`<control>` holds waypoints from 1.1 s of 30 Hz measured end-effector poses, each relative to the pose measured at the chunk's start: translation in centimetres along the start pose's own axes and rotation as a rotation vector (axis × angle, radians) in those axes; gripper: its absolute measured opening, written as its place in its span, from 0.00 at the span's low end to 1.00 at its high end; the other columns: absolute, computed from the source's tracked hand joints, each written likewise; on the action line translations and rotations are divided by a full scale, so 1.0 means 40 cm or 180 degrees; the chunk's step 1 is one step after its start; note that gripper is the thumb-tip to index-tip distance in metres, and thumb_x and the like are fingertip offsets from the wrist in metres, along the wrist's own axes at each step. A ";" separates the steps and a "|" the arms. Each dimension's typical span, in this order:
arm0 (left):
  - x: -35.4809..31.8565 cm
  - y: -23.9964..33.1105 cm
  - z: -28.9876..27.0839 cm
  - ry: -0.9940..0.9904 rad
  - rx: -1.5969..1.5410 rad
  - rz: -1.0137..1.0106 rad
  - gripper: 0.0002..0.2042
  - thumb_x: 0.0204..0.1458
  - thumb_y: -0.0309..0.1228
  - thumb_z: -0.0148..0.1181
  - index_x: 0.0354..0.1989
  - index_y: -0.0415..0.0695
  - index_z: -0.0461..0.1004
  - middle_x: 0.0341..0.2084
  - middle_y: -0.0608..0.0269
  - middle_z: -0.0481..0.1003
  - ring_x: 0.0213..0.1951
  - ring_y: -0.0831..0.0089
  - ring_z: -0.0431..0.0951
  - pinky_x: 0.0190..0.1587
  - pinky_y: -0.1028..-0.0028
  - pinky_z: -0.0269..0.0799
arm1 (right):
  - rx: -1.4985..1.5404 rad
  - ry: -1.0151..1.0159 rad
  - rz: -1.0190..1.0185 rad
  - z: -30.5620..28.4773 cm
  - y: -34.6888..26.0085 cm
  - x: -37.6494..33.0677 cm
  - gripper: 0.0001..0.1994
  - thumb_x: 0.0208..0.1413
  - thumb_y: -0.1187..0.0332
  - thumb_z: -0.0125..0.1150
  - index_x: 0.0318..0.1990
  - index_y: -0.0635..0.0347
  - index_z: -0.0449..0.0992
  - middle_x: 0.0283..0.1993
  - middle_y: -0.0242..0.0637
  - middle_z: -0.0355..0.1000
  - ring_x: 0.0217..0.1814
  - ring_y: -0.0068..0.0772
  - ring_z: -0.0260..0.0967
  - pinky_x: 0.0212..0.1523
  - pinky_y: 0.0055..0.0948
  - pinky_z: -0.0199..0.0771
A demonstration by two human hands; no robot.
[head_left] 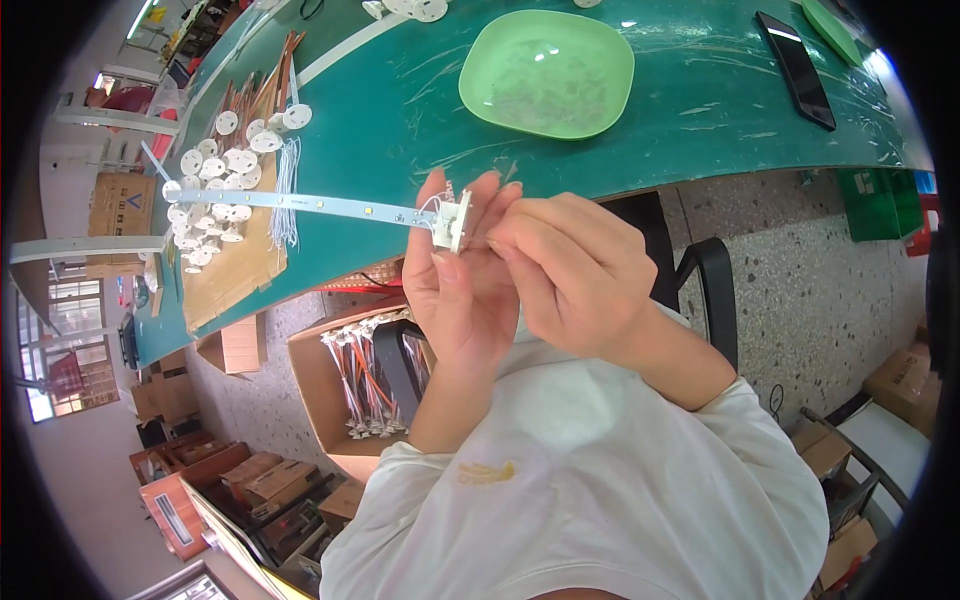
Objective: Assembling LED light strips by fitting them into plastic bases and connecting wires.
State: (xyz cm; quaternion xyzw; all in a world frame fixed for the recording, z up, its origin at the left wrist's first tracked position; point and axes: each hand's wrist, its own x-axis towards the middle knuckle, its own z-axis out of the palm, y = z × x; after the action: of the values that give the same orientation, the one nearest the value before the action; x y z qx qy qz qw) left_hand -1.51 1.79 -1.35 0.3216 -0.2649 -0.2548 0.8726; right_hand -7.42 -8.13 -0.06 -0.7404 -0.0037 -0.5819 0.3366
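Observation:
A white plastic end cap sits between the fingers of my left hand, thumb on its near side. From the cap a narrow pale-blue LED strip reaches leftward, with thin white wires looping at the joint. Its far end rests over a pile of round white end caps. My right hand is close beside the cap, thumb and forefinger pinched together. Whatever lies in that pinch, if anything, is too small to make out.
A green bowl with small clear bits stands on the green table. Thin white wires lie on cardboard at left. A black phone is at far right. Below the table, a carton holds wired strips beside a black chair armrest.

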 end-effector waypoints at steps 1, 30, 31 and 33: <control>-0.003 0.000 -0.001 0.0030 -0.0003 -0.0015 0.35 0.63 0.42 0.54 0.72 0.39 0.46 0.61 0.40 0.66 0.63 0.50 0.68 0.63 0.54 0.66 | -0.0079 0.0035 -0.0063 0.000 -0.003 0.001 0.05 0.46 0.82 0.63 0.32 0.68 0.77 0.29 0.42 0.74 0.24 0.37 0.71 0.22 0.27 0.70; -0.018 0.044 -0.047 -0.0549 0.0271 -0.0150 0.33 0.65 0.42 0.51 0.68 0.28 0.51 0.58 0.44 0.69 0.61 0.51 0.69 0.65 0.49 0.63 | 0.0917 -0.1028 0.0547 -0.064 0.052 0.074 0.08 0.44 0.78 0.69 0.35 0.66 0.81 0.37 0.41 0.80 0.35 0.38 0.77 0.36 0.29 0.76; -0.014 0.052 -0.053 -0.0615 0.0277 -0.0261 0.32 0.64 0.41 0.52 0.66 0.26 0.55 0.58 0.46 0.69 0.60 0.54 0.71 0.64 0.49 0.64 | 0.1005 -0.1131 0.0519 -0.063 0.055 0.072 0.08 0.44 0.79 0.68 0.35 0.64 0.81 0.34 0.40 0.79 0.32 0.39 0.77 0.33 0.29 0.76; 0.000 0.068 -0.066 -0.0704 0.0420 -0.0343 0.31 0.64 0.41 0.52 0.65 0.26 0.56 0.59 0.45 0.69 0.60 0.54 0.71 0.63 0.50 0.66 | 0.0799 -0.1277 0.0293 -0.072 0.055 0.092 0.07 0.44 0.79 0.68 0.34 0.64 0.81 0.33 0.39 0.79 0.31 0.39 0.77 0.32 0.29 0.76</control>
State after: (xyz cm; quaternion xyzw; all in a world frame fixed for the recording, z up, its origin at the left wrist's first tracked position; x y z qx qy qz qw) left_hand 0.91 4.72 -1.17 0.3621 -0.3579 -0.3173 0.8001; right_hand -7.84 -12.70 2.29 -0.7929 -0.1091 -0.4021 0.4447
